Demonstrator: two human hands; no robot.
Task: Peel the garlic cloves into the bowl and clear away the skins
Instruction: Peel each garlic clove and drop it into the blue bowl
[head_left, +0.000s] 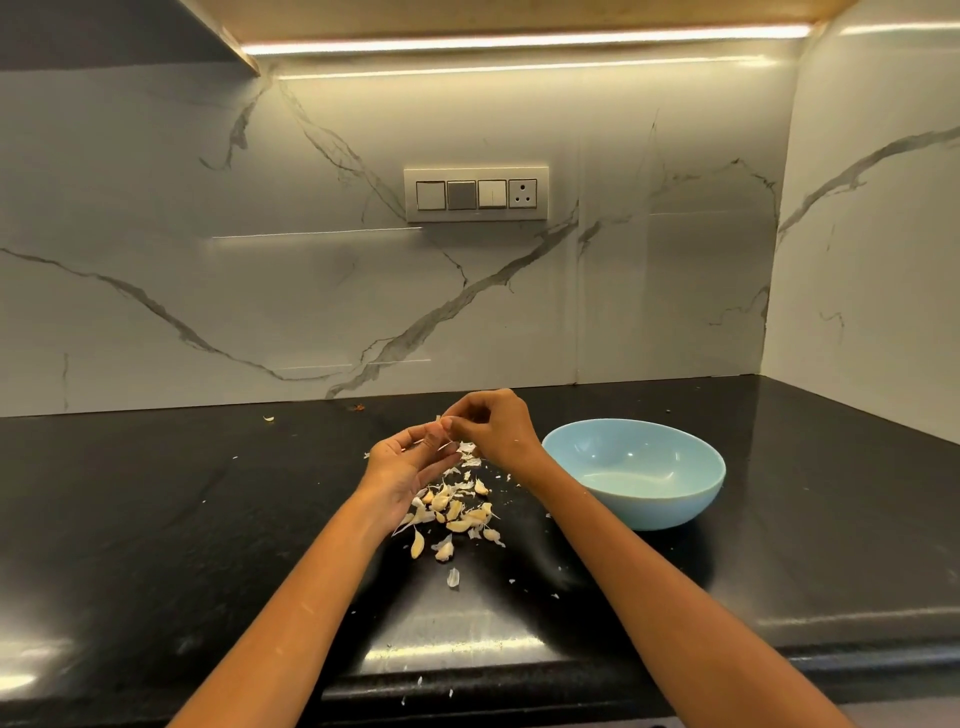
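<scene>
— Pinching at something small, both hands meet above the far end of the garlic heap: the right hand has its fingers curled down in a tight grip on a clove, and the left hand lies palm up beneath it, thumb and fingertips nipping the same clove.

— Where is the rest of the garlic?

— Just below and nearer than the left hand's grip, a loose pile of cloves and skins lies on the black desk. A few pieces sit apart at the near edge of the pile, and one pale scrap lies nearer still, between the forearms.

— And the bowl?

— The light blue bowl stands to the right of the right hand's grip, close beside the wrist but not touching it. No cloves show inside it. Its near rim is level with the middle of the pile.

— How much room is there around the hands?

— Left of the left hand the desk runs bare and wide, with one stray skin far off by the marble wall. Behind the hands a narrow strip of desk ends at that wall, which carries a switch plate. Right of the bowl the desk reaches a side wall. The rounded front edge of the desk passes under both forearms, with tiny flakes on it.
</scene>
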